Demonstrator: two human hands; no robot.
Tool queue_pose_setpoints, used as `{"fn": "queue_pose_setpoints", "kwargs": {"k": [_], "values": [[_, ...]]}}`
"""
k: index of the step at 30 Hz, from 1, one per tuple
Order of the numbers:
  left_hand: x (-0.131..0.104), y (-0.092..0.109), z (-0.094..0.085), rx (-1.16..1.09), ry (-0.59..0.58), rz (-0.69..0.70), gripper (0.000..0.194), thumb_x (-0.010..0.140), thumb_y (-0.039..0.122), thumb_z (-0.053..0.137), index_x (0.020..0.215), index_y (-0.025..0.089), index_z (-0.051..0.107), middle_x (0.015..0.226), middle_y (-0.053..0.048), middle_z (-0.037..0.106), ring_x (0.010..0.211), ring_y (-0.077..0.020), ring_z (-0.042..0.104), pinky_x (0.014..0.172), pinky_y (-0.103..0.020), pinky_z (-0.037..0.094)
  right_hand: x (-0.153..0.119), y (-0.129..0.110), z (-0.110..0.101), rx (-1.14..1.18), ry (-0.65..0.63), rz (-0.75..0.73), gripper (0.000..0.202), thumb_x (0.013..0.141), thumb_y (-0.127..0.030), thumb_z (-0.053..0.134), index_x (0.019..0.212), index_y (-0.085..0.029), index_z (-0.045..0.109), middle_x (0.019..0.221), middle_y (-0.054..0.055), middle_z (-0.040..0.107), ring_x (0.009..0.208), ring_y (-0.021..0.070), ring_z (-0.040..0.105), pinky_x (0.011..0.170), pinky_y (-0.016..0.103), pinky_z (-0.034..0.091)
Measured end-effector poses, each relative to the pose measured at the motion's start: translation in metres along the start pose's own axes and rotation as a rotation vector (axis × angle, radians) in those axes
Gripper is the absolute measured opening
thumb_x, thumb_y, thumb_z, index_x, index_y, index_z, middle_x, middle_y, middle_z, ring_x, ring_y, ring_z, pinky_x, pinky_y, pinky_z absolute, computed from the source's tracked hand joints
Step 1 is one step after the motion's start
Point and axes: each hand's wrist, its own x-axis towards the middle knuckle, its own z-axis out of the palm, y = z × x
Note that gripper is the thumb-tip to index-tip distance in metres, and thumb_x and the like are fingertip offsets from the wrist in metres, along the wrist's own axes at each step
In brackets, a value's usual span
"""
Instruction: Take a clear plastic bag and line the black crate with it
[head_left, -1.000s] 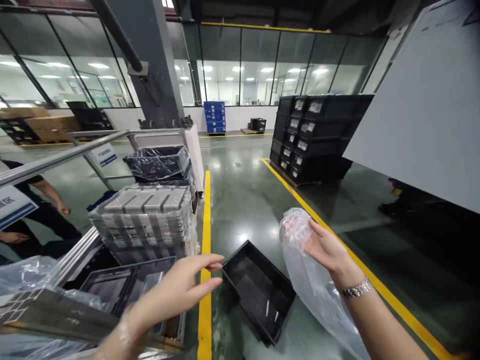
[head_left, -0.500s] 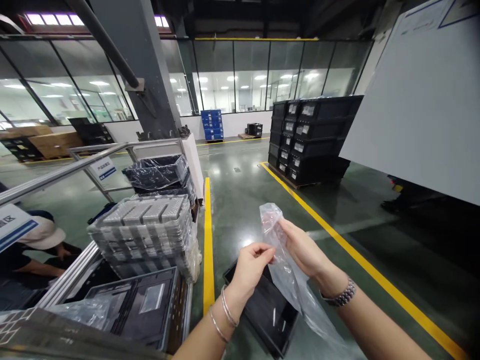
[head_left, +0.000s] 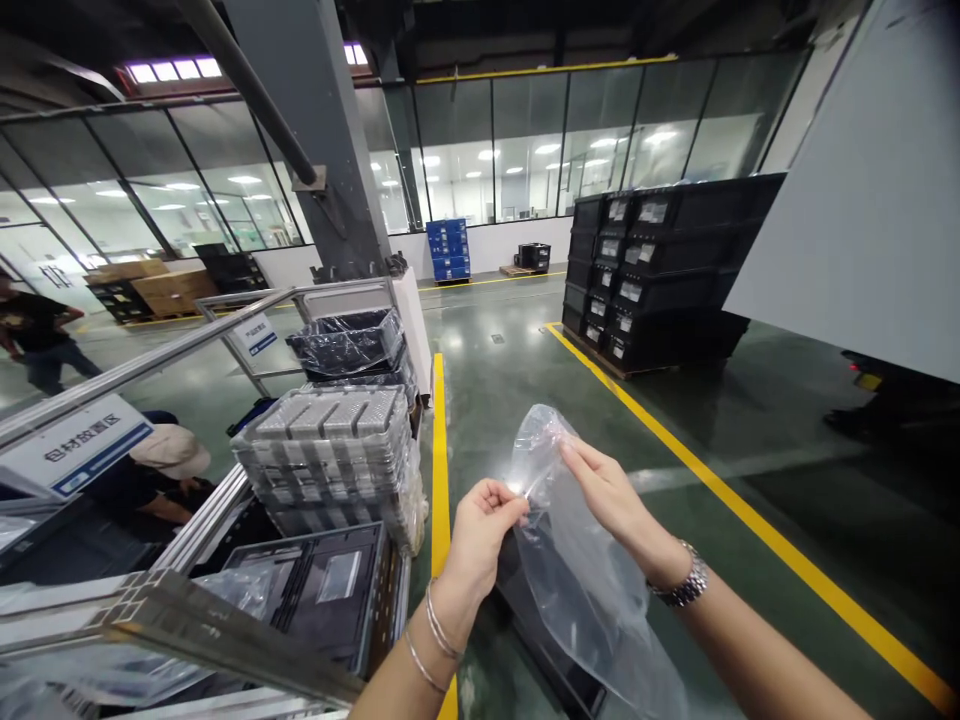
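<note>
The left hand pinches one edge of a clear plastic bag and the right hand grips the opposite edge, seemingly to part its mouth. The bag hangs between them above a black bin on the floor, with 1 stack of grey trays to the left.

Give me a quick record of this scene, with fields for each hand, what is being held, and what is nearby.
left hand: fingers pinch the bag's upper edge
right hand: grips the same edge from the other side
clear plastic bag: held between both hands, hanging down
black bin: on the floor, behind the bag
stacked grey trays: left of the yellow line
</note>
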Motion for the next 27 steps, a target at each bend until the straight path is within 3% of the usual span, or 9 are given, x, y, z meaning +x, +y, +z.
{"fn": "queue_pose_setpoints", "kwargs": {"k": [2, 5, 9, 11, 14, 16, 19, 27], "values": [[0.0, 0.001, 0.002, -0.037, -0.022, -0.037, 0.035, 0.059, 0.031, 0.076, 0.079, 0.014, 0.052, 0.061, 0.005, 0.055, 0.055, -0.0072, 0.051, 0.059, -0.022, 0.042, 0.005, -0.001, 0.003, -0.037, -0.01, 0.01, 0.053, 0.084, -0.062, 0.044, 0.099, -0.015, 0.065, 0.099, 0.008, 0.065, 0.097, 0.0245, 0.057, 0.089, 0.037, 0.044], [0.001, -0.007, 0.015, 0.045, -0.1, -0.088, 0.041, 0.056, 0.031, 0.077, 0.083, 0.014, 0.053, 0.065, 0.004, 0.056, 0.057, -0.0078, 0.051, 0.059, -0.022, 0.041, 0.016, -0.005, 0.013, -0.025, -0.027, -0.005, 0.054, 0.083, -0.063, 0.043, 0.088, -0.013, 0.063, 0.087, 0.006, 0.064, 0.082, 0.0211, 0.057, 0.077, 0.033, 0.045], [0.003, -0.047, 0.03, 0.304, -0.157, -0.129, 0.016, 0.06, 0.018, 0.068, 0.068, 0.013, 0.056, 0.063, -0.001, 0.059, 0.06, -0.0103, 0.053, 0.06, -0.023, 0.04, 0.034, -0.013, 0.024, -0.009, -0.044, -0.064, 0.048, 0.085, -0.059, 0.042, 0.079, -0.014, 0.059, 0.086, 0.005, 0.062, 0.079, 0.0178, 0.054, 0.072, 0.03, 0.043], [0.005, -0.067, 0.023, 0.343, -0.123, -0.185, 0.009, 0.061, 0.014, 0.061, 0.065, 0.014, 0.053, 0.062, -0.003, 0.062, 0.059, -0.0127, 0.057, 0.061, -0.025, 0.041, 0.045, -0.019, 0.019, -0.018, 0.029, -0.127, 0.046, 0.086, -0.056, 0.042, 0.079, -0.015, 0.059, 0.083, 0.004, 0.06, 0.077, 0.0167, 0.053, 0.071, 0.029, 0.042], [0.01, -0.079, -0.007, 0.277, -0.029, -0.224, 0.018, 0.06, 0.019, 0.062, 0.068, 0.017, 0.046, 0.063, -0.006, 0.066, 0.057, -0.0161, 0.06, 0.062, -0.028, 0.044, 0.064, -0.024, -0.006, -0.018, 0.243, -0.23, 0.044, 0.085, -0.055, 0.043, 0.082, -0.015, 0.061, 0.08, 0.003, 0.059, 0.077, 0.0163, 0.052, 0.072, 0.03, 0.043], [0.013, -0.073, -0.029, 0.235, 0.027, -0.152, 0.027, 0.061, 0.029, 0.066, 0.071, 0.017, 0.044, 0.062, -0.004, 0.065, 0.058, -0.0161, 0.061, 0.064, -0.028, 0.045, 0.074, -0.024, -0.027, -0.028, 0.344, -0.272, 0.043, 0.085, -0.055, 0.046, 0.083, -0.016, 0.063, 0.081, 0.003, 0.061, 0.078, 0.0166, 0.054, 0.075, 0.031, 0.044], [0.018, -0.053, -0.052, 0.188, 0.091, -0.03, 0.035, 0.063, 0.038, 0.067, 0.081, 0.016, 0.047, 0.061, 0.001, 0.062, 0.06, -0.0127, 0.059, 0.068, -0.027, 0.044, 0.081, -0.02, -0.051, -0.052, 0.392, -0.295, 0.043, 0.084, -0.055, 0.049, 0.09, -0.017, 0.066, 0.087, 0.004, 0.064, 0.082, 0.0178, 0.056, 0.08, 0.035, 0.045], [0.024, -0.013, -0.068, 0.059, 0.235, 0.039, 0.048, 0.052, 0.041, 0.077, 0.083, 0.012, 0.056, 0.062, 0.0, 0.063, 0.059, -0.0113, 0.058, 0.069, -0.027, 0.047, 0.078, -0.025, -0.065, -0.102, 0.474, -0.346, 0.043, 0.087, -0.051, 0.05, 0.107, -0.017, 0.066, 0.101, 0.006, 0.066, 0.095, 0.021, 0.06, 0.088, 0.039, 0.047]]}}
